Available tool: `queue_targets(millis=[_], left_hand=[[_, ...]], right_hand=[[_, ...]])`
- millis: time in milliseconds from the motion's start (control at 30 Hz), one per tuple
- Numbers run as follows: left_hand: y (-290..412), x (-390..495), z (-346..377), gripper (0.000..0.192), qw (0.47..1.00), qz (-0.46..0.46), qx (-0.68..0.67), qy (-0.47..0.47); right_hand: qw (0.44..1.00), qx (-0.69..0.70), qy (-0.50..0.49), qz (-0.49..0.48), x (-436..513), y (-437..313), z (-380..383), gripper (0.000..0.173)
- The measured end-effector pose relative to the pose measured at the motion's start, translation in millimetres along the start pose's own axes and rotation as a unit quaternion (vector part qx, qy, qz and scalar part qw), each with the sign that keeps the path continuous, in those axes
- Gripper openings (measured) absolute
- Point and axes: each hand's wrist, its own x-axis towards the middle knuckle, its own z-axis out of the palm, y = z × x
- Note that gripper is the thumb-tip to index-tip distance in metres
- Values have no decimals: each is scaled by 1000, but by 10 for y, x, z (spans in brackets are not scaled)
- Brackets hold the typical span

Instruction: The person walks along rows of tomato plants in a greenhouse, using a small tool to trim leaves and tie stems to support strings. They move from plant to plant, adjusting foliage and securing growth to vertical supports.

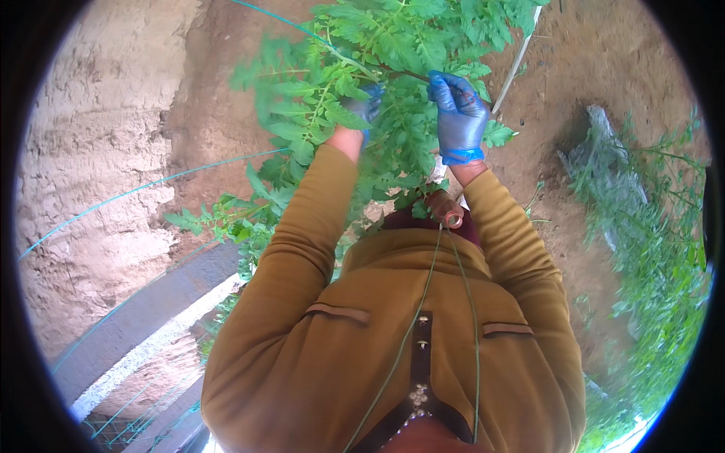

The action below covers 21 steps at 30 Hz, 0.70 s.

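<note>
In a blue disposable glove, my right hand (463,116) pinches a thin dark stick (416,75) between thumb and fingers. The stick points left into the foliage of a tomato plant (408,130). My left hand (367,105), gloved too, is among the leaves, which partly cover it; what its fingers hold is hidden. Above it a teal string (283,21) comes in from the upper left and meets the plant. From a green cord (405,345) around my neck hangs a small open-mouthed bottle (447,210), in front of my waist.
A second teal string (153,184) crosses the left side towards the plant. Beyond it stands a rough earthen wall (102,124). A pale strip (515,71) slants beside the plant. On the right, crumpled clear plastic (609,153) lies by more green plants (651,294) on bare soil.
</note>
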Motion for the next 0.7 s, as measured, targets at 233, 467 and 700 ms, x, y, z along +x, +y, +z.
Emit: queue_targets(millis=[233,467,700], left_hand=[[-25,-13,-37,31,1000,-3,13,-3],[-70,-17,-113,31,1000,0,25,-5],[-119,59,-122,33,1000,-2,-2,9]], right_hand=[[999,-36,15,34,-157,27,-93,12],[998,-44,22,50,-185,110,-105,14],[998,-47,17,44,-208,125,-70,13]])
